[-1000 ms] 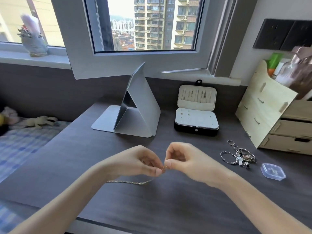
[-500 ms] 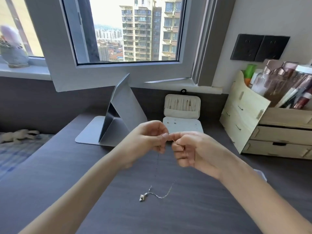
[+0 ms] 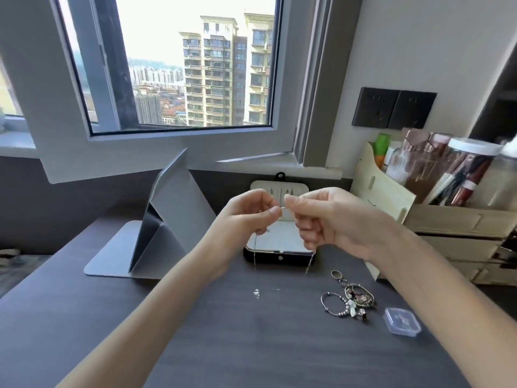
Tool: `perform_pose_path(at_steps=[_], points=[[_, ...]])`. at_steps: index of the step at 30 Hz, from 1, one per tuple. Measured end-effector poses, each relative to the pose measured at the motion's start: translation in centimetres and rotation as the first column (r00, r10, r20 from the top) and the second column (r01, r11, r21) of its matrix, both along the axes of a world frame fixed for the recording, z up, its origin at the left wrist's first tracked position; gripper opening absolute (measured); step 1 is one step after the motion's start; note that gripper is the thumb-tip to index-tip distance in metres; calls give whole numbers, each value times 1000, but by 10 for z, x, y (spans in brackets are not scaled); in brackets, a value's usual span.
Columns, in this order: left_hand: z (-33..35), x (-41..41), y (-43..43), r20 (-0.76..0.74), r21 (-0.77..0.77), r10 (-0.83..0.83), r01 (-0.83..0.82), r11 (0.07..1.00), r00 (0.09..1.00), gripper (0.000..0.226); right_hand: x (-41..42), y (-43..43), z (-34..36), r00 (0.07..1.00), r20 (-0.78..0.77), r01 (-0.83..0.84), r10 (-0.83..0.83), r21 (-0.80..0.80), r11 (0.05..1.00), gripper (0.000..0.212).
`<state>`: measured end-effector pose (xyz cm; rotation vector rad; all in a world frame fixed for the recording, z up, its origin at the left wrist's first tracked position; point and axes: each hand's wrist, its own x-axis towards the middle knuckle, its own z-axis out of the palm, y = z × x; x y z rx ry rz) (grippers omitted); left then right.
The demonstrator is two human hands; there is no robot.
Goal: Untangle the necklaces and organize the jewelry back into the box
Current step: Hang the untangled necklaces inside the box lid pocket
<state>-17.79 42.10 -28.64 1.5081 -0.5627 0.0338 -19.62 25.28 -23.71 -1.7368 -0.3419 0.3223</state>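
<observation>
Fingers: I see the fingers (image 3: 275,212) of both hands curled. My left hand (image 3: 246,219) and right hand (image 3: 333,219) each pinch the chain (image 3: 282,208) between thumb and forefinger, with the tips almost meeting.
Chain: it is raised above the desk (image 3: 223,345). A short bright span runs between the pinches, and one thin strand drops at 6 o'clock from under each hand.
Pendant: there is a small clear glint (image 3: 256,293) at 6 o'clock below the left hand. I cannot tell whether it touches the desk.
Handling: I judge the chain light, limp, slippery and easy to kink or snap. I would grip with the fingertip pads close to either side of any knot and tease it rather than tug.
Box: the box (image 3: 279,257) is open at 12 o'clock behind the hands, with its lid (image 3: 279,189) upright.
Pile: rings and bracelets (image 3: 349,299) lie at 5 o'clock of the box.
Case: a clear case (image 3: 402,322) sits at 4 o'clock, just beside the pile.
Stand: a grey stand (image 3: 167,219) is at 9 o'clock of the box.
Organizer: a wooden organizer (image 3: 447,219) is at 3 o'clock.
</observation>
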Motion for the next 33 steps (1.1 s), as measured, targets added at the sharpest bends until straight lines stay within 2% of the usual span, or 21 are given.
perform_pose_path(at_steps=[7,9,11,13,15,20,25,28,32,33], points=[[15,45,-17,12,-79,-17,18,997,1000,7,45,-13,39,959,276,130,-60,-242,962,19],[14,61,-25,28,-49,62,-60,997,998,7,62,-16,50,932,353,197,-88,-288,937,17],[4,80,-39,95,89,221,-229,969,971,14,79,-20,58,919,378,240,-114,-305,922,16],[-12,101,-55,232,313,335,-397,863,913,20,95,-26,64,904,400,288,-151,-308,907,16],[-31,123,-68,353,480,337,-478,736,873,32,111,-32,69,885,424,337,-193,-296,894,17],[-64,167,-89,462,686,283,-540,488,841,49,154,-43,76,839,474,426,-268,-266,865,15],[-86,183,-106,497,752,270,-565,340,825,37,193,-44,76,808,516,469,-286,-268,842,14],[-98,187,-107,511,722,314,-598,349,800,32,211,-43,74,800,525,474,-290,-258,842,14],[-113,196,-109,661,571,356,-751,333,660,22,228,-43,67,805,513,469,-297,-245,849,19],[-116,197,-110,654,570,365,-749,337,662,19,231,-43,65,807,512,466,-294,-247,850,19]])
